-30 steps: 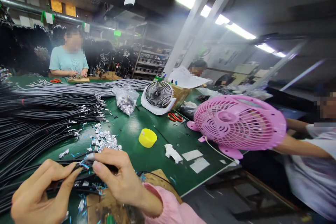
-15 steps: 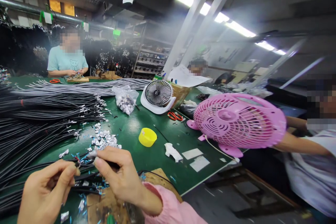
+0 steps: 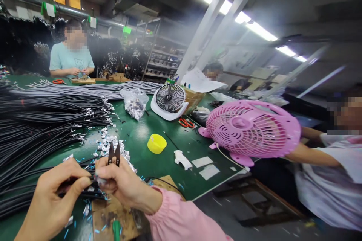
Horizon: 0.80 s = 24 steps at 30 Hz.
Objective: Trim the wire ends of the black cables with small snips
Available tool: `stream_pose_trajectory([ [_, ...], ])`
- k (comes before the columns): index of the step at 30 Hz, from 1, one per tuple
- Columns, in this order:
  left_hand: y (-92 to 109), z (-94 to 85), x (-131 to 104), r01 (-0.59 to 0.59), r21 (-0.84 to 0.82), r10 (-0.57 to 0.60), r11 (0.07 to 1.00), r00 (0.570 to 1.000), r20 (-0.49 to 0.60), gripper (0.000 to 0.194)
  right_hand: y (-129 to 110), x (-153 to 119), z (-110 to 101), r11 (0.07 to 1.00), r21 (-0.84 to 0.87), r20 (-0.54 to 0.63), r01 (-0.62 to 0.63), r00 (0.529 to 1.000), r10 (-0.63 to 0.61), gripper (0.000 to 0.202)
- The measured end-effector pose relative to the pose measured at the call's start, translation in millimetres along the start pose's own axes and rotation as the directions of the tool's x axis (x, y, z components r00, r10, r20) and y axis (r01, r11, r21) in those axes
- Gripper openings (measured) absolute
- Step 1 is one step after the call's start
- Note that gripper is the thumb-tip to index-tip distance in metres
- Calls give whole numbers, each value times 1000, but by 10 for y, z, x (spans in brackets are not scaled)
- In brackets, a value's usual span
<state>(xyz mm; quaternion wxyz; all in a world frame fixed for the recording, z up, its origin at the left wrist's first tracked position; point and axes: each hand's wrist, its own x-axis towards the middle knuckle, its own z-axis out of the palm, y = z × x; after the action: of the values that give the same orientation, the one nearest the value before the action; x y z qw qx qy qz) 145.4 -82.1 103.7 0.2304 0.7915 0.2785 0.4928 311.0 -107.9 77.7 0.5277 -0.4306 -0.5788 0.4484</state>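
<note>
Hands at near edge of green desk [image 3: 158, 165], both closed in a pinch.

Left hand [image 3: 53, 199]: fingers and thumb clamped on a black cable [image 3: 85, 195] near its stripped end, low left of view.

Right hand [image 3: 121, 184]: pink sleeve at wrist; fingers shut around small black snips [image 3: 114, 154], twin blade tips pointing up and slightly parted above the knuckles; fingertips also touching the same cable end, just beside left thumb.

Cable end: between the two hands, over a brown board [image 3: 113, 214] at desk edge, with blue and silver offcuts around it.

Black cable bundles [image 3: 42, 128]: laid across left half of desk, ends with silver foil facing right.

Grey cable bundle [image 3: 93, 90]: further back, running across desk.

Foil scraps [image 3: 113, 147]: loose heap just beyond the hands.

Yellow cap [image 3: 157, 143]: near, right of scraps.

Clear bag [image 3: 135, 103] of small parts: behind cap.

White desk fan [image 3: 169, 101]: beside bag.

Orange scissors [image 3: 186, 122]: right of white fan.

Pink fan [image 3: 251, 130]: right edge of desk, tilted.

Persons: one in light blue top [image 3: 71, 60] seated at far side; another at right, arm [image 3: 313, 156] stretched behind pink fan.
</note>
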Motion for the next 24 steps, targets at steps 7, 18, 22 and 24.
stream_pose_trajectory([
  [7, -94, 68, -194, -95, 76, 107, 993, 981, -164, 14, -64, 120, -97, 992, 123, -454, -1, 889, 58, 32],
  [18, -134, 63, -173, -15, 71, 28, 997, 982, -188, 13, -141, 59, -127, 931, -253, -95, 264, 951, -295, 34],
  [22, -147, 77, -202, 8, 67, 4, 998, 985, -172, 15, -168, 58, -115, 919, -258, -51, 297, 946, -320, 35],
  [24, -149, 84, -211, 34, 57, -24, 998, 987, -160, 15, -167, 65, -105, 929, -260, -77, 262, 954, -290, 30],
])
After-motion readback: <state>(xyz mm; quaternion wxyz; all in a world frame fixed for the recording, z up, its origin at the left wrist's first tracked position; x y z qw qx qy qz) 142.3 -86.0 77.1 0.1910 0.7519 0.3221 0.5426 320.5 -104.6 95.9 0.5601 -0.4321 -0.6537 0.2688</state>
